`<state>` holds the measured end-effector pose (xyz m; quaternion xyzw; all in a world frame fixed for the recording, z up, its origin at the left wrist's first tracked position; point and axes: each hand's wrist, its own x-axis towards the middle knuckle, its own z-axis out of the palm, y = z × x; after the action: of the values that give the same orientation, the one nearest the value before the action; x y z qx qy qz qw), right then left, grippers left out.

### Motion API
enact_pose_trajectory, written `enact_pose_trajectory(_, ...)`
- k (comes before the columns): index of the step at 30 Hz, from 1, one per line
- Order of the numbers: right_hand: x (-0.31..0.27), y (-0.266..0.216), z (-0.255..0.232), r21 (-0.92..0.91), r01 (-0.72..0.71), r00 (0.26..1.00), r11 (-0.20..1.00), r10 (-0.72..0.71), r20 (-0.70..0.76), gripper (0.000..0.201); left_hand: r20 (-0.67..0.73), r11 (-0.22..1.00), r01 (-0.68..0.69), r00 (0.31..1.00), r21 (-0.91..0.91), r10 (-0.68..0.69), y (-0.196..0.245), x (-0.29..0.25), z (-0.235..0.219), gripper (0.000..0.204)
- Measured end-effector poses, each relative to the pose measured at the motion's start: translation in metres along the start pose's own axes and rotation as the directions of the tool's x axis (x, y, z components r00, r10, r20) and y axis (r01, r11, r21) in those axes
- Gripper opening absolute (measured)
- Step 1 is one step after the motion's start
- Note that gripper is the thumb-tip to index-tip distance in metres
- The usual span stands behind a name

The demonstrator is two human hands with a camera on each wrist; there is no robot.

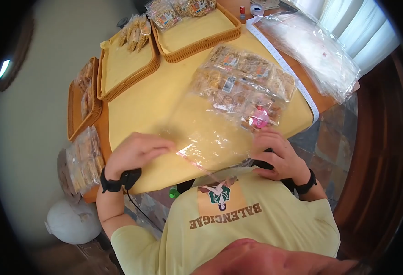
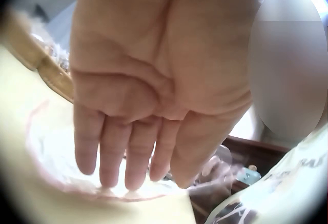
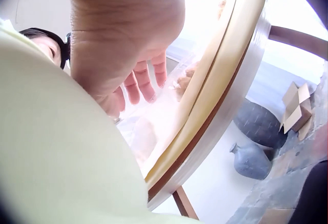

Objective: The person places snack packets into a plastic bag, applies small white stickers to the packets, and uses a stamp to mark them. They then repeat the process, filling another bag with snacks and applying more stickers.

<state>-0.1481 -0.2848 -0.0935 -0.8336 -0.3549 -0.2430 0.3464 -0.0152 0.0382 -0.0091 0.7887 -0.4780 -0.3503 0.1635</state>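
A large clear plastic bag [image 1: 210,133] lies on the yellow tabletop, its pink-lined edge towards the person. Several snack packets [image 1: 238,75] and a pink item [image 1: 260,117] are grouped at its far part. At the bag's near left edge, the left hand [image 1: 139,151] has its fingers extended; the left wrist view shows the palm [image 2: 159,70] and straight fingers over the plastic. The right hand [image 1: 279,156] is beside the bag's right edge, below the pink item, with fingers loosely bent. In the right wrist view its fingers [image 3: 146,83] hang by clear film; whether they touch it is unclear.
Wicker trays [image 1: 197,48] with bagged snacks line the far and left sides. A packed bag [image 1: 86,160] sits at the left edge. A white tape strip [image 1: 284,68] and a pile of clear bags [image 1: 307,50] lie at the right. Jars [image 3: 251,160] stand on the floor.
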Motion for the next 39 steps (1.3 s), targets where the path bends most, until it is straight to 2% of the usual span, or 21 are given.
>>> enact_pose_trajectory(1,0.005,-0.003,-0.001,-0.014,-0.044,0.999,0.999,0.044,-0.017,0.046,-0.214,0.990,0.124,0.967,-0.069,-0.136,-0.001,-0.004,-0.001,0.040)
enact_pose_trajectory(2,0.008,-0.005,0.001,-0.016,-0.038,0.999,0.999,0.037,-0.011,0.046,-0.407,0.961,0.226,0.872,-0.160,-0.273,-0.002,-0.006,-0.002,0.037)
enact_pose_trajectory(3,0.011,-0.007,0.003,-0.123,-0.058,0.994,0.991,0.069,0.082,0.047,-0.416,0.962,0.222,0.868,-0.162,-0.270,-0.003,-0.004,-0.003,0.037)
enact_pose_trajectory(4,0.015,-0.010,0.005,-0.233,-0.070,0.980,0.970,0.111,0.166,0.048,-0.530,0.988,0.155,0.837,-0.009,-0.137,-0.004,0.001,-0.006,0.041)
enact_pose_trajectory(5,0.015,-0.010,0.012,-0.242,-0.065,0.980,0.968,0.108,0.168,0.048,-0.616,0.983,0.102,0.787,0.152,0.013,-0.003,0.008,-0.008,0.044)
enact_pose_trajectory(6,0.011,-0.008,0.024,-0.245,-0.001,0.976,0.969,0.054,0.212,0.043,-0.622,0.983,0.096,0.783,0.155,0.022,0.000,0.016,-0.009,0.044)
enact_pose_trajectory(8,0.008,-0.008,0.033,-0.255,0.074,0.966,0.964,-0.005,0.258,0.038,-0.535,0.885,-0.028,0.788,0.464,0.305,0.009,0.036,-0.010,0.052)
enact_pose_trajectory(11,0.008,-0.010,0.031,-0.220,0.055,0.977,0.974,-0.007,0.213,0.032,-0.436,0.828,-0.113,0.806,0.550,0.399,0.018,0.060,-0.016,0.060)
enact_pose_trajectory(15,0.001,-0.015,0.025,-0.181,0.030,0.991,0.983,-0.006,0.134,0.029,-0.398,0.798,-0.247,0.763,0.549,0.509,0.001,0.099,-0.035,0.063)
enact_pose_trajectory(18,-0.001,-0.012,0.023,-0.172,0.050,0.993,0.984,-0.031,0.112,0.028,-0.357,0.841,-0.288,0.807,0.457,0.471,-0.009,0.121,-0.035,0.064)
enact_pose_trajectory(20,-0.004,-0.009,0.021,-0.163,0.048,0.995,0.985,-0.033,0.094,0.028,-0.174,0.819,-0.233,0.912,0.525,0.371,-0.026,0.137,-0.023,0.061)
enact_pose_trajectory(26,-0.003,-0.008,0.017,-0.182,-0.034,0.997,0.983,0.047,0.068,0.032,-0.167,0.843,-0.241,0.919,0.481,0.357,-0.034,0.130,-0.020,0.055)
enact_pose_trajectory(27,-0.002,-0.010,0.020,-0.257,-0.070,0.993,0.964,0.090,0.070,0.034,-0.173,0.845,-0.233,0.920,0.482,0.352,-0.034,0.125,-0.022,0.055)
enact_pose_trajectory(29,-0.002,-0.009,0.022,-0.327,-0.103,0.989,0.939,0.132,0.067,0.036,-0.229,0.926,-0.325,0.903,0.193,0.365,-0.030,0.106,-0.027,0.050)
enact_pose_trajectory(30,-0.004,-0.007,0.025,-0.359,-0.106,0.993,0.927,0.115,0.006,0.038,-0.224,0.927,-0.324,0.905,0.191,0.362,-0.029,0.092,-0.031,0.050)
enact_pose_trajectory(32,-0.004,-0.010,0.026,-0.377,-0.117,0.993,0.919,0.106,-0.050,0.041,-0.364,0.962,-0.209,0.894,0.178,0.261,-0.029,0.060,-0.034,0.051)
enact_pose_trajectory(33,0.001,-0.012,0.023,-0.381,-0.187,0.982,0.906,0.176,-0.064,0.042,-0.365,0.964,-0.202,0.896,0.172,0.253,-0.038,0.047,-0.032,0.051)
enact_pose_trajectory(34,0.005,-0.012,0.021,-0.385,-0.250,0.968,0.888,0.239,-0.077,0.043,-0.396,0.940,-0.108,0.887,0.324,0.238,-0.046,0.036,-0.030,0.053)
enact_pose_trajectory(35,0.006,-0.011,0.022,-0.381,-0.242,0.970,0.892,0.232,-0.072,0.043,-0.428,0.886,-0.006,0.874,0.464,0.230,-0.051,0.028,-0.026,0.056)
enact_pose_trajectory(37,0.005,-0.009,0.019,-0.432,-0.178,0.970,0.884,0.231,0.074,0.046,-0.410,0.877,0.047,0.895,0.479,0.176,-0.053,0.018,-0.009,0.058)
enact_pose_trajectory(39,0.001,-0.003,0.013,-0.387,-0.141,0.978,0.911,0.188,0.085,0.045,-0.389,0.865,0.092,0.913,0.493,0.124,-0.050,0.014,-0.002,0.062)
